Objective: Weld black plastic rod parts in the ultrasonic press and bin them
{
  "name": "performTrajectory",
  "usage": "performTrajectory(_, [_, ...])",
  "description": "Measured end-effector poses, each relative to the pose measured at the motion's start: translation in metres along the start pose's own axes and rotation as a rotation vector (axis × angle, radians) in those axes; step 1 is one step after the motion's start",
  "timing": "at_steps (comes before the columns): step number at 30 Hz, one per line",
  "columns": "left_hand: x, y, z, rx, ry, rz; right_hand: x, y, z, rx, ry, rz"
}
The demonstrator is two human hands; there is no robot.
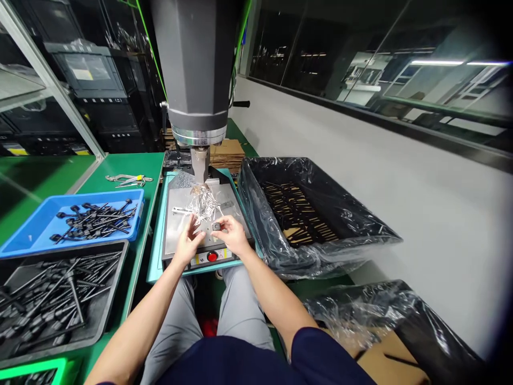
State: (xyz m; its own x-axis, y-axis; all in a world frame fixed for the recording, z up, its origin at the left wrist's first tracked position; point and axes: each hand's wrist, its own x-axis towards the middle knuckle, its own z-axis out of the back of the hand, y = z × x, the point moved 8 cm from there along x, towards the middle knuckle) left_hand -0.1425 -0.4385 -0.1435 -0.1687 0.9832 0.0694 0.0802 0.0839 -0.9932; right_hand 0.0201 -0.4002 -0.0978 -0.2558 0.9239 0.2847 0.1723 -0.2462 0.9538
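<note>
We can read no word, brand or number with certainty: on the near front panel point(205, 259) of the machine point(186, 64), the small dark mark point(201, 260) left of the red button point(212, 256) and the faint markings point(221, 254) right of it are too small for us to make out. At the far left we see a pale label point(88, 67) with a yellow patch point(82, 75) on a grey crate point(96, 88), and rows of white marks point(102, 100) on the stacked crates, but we cannot decipher any of them.
</note>
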Motion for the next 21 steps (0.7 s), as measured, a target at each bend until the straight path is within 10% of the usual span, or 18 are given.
performTrajectory(12, [-0.053, -0.008, -0.02, 0.415, 0.179, -0.136, -0.019, 0.013, -0.035, 0.131, 0.117, -0.109])
performTrajectory(21, [-0.063, -0.003, 0.049, -0.085, -0.337, 0.045, -0.035, 0.003, -0.045, 0.061, 0.192, -0.15])
